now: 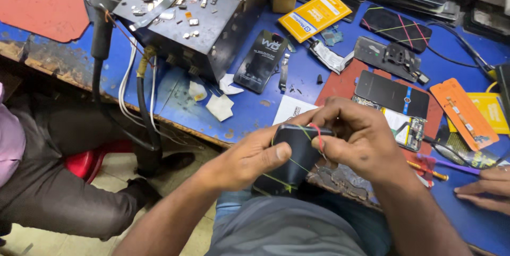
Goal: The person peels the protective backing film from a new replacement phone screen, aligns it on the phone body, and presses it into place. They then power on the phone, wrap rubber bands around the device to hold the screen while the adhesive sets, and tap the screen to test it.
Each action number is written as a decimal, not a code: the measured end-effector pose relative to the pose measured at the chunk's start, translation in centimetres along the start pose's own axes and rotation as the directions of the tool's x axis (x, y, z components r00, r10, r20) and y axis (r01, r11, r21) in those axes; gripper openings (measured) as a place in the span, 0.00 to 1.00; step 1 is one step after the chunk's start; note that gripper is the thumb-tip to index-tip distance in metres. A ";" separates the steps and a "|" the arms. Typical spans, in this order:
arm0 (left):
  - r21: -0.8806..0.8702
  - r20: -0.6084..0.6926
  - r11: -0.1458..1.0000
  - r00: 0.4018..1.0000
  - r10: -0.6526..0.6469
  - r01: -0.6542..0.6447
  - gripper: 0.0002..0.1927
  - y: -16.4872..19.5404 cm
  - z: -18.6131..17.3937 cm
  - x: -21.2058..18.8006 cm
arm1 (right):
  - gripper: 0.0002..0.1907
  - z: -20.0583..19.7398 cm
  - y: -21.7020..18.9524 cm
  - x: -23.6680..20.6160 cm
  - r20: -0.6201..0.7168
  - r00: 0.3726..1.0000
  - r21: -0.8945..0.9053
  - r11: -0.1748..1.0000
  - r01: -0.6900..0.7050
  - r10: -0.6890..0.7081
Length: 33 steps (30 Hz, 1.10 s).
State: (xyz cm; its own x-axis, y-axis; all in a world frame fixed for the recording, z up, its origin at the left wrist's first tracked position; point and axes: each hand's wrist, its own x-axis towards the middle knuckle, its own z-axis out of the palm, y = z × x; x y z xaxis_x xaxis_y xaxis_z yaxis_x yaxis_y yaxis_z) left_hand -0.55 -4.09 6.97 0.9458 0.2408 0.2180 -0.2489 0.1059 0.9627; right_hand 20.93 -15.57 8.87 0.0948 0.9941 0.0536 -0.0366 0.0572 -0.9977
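Observation:
A black phone [291, 152] wrapped with thin green and red rubber bands is held over the front edge of the blue workbench [255, 110]. My left hand [245, 158] grips its left side, thumb lying across the back. My right hand [355, 136] holds the top right corner, and its fingers pinch a red rubber band [317, 133] at the phone's upper edge. The lower end of the phone is hidden behind my left hand.
An opened phone [394, 108] lies on a red mat to the right, beside orange tools and a screwdriver [428, 171]. A black metal box [199, 19] strewn with small parts stands at the back left. Another person's hand [486, 189] rests at far right; someone sits at left.

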 end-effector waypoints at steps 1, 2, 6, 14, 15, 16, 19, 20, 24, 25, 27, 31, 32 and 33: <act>-0.005 -0.015 0.999 0.999 0.041 -0.042 0.42 -0.4 0.4 0.3 | 0.09 0.0 -0.1 0.1 -0.001 0.999 0.004 0.999 -0.053 0.053; -0.008 -0.026 0.996 0.996 0.084 -0.084 0.43 -0.9 0.8 0.6 | 0.13 0.1 -0.1 0.2 -0.007 0.999 -0.001 0.999 -0.043 0.043; 0.195 -0.212 0.973 0.963 0.168 -0.126 0.41 -1.8 1.9 1.3 | 0.32 1.4 1.1 0.6 -0.087 0.996 -0.093 0.995 0.021 -0.030; 0.267 -0.584 0.945 0.749 0.313 -0.187 0.35 -3.1 1.5 2.7 | 0.32 5.9 3.9 -3.1 -0.289 0.931 -0.201 0.937 -0.287 0.223; 0.180 -0.630 0.958 0.722 0.287 -0.224 0.35 -3.3 1.3 3.0 | 0.26 6.9 4.3 -3.5 -0.258 0.940 -0.213 0.936 -0.282 0.224; 0.119 -0.630 0.954 0.722 0.286 -0.274 0.35 -3.4 1.3 3.1 | 0.20 7.6 4.6 -3.7 -0.228 0.948 -0.226 0.935 -0.275 0.224; -0.090 -0.620 0.930 0.751 0.226 -0.355 0.35 -3.9 1.4 2.9 | 0.08 8.7 4.8 -3.8 -0.182 0.980 -0.452 0.892 -0.011 -0.080; -0.174 -0.616 0.924 0.770 0.167 -0.339 0.35 -4.0 1.5 2.6 | 0.08 8.8 4.6 -3.7 -0.176 0.967 -0.566 0.823 0.052 -0.182; -0.274 -0.576 0.916 0.813 0.088 -0.293 0.36 -4.3 1.8 2.0 | 0.16 8.7 3.3 -3.4 -0.072 0.912 -0.818 0.547 0.178 -0.403; -0.217 -0.562 0.929 0.816 0.132 -0.299 0.38 -4.3 1.9 1.8 | 0.20 8.7 3.2 -3.2 -0.044 0.907 -0.841 0.506 0.193 -0.420; -0.102 -0.527 0.944 0.822 0.216 -0.313 0.43 -4.1 2.4 1.3 | 0.19 8.5 3.2 -2.9 -0.018 0.895 -0.886 0.423 0.193 -0.446; 0.155 -0.542 0.957 0.788 0.290 -0.245 0.44 -3.0 2.6 1.1 | 0.15 7.2 3.9 -3.0 0.017 0.822 -0.886 0.372 0.277 -0.570; 0.201 -0.538 0.948 0.782 0.316 -0.245 0.45 -2.6 2.7 0.8 | 0.14 6.5 4.0 -3.0 -0.096 0.874 -0.805 0.553 0.213 -0.477; 0.246 -0.531 0.938 0.776 0.342 -0.245 0.46 -2.2 2.8 0.4 | 0.12 5.7 4.1 -2.8 -0.191 0.914 -0.693 0.709 0.134 -0.359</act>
State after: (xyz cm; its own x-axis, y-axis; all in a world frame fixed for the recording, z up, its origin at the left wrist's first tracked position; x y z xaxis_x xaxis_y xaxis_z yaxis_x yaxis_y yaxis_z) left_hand 0.98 -6.89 5.44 0.5378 0.7350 0.4131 -0.4140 -0.1966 0.8888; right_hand 14.82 -17.64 4.92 0.2899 0.8698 0.3992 0.6760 0.1091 -0.7288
